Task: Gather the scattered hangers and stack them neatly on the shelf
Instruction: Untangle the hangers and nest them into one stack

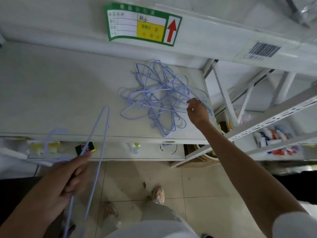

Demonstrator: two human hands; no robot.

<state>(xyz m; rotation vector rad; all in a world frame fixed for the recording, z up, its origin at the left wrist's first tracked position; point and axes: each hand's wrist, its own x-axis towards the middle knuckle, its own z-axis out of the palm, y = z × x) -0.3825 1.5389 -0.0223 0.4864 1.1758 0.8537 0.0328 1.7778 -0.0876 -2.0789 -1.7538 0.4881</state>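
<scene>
Tangled lilac wire hangers (pixel 159 98) on white shelf (pixel 68 93); right hand (pixel 197 111) fingers pinching one wire at pile's right edge; left hand (pixel 68 179) fingers clamped on separate hanger (pixel 101 134)

held hanger (pixel 96 152) motion-blurred, cut off below, shelf label (pixel 142 24) text illegible

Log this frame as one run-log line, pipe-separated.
stage: gathering | left hand: grips held hanger | right hand: pinching wire at tangled hanger pile | pile on shelf | stack: not yet made
</scene>
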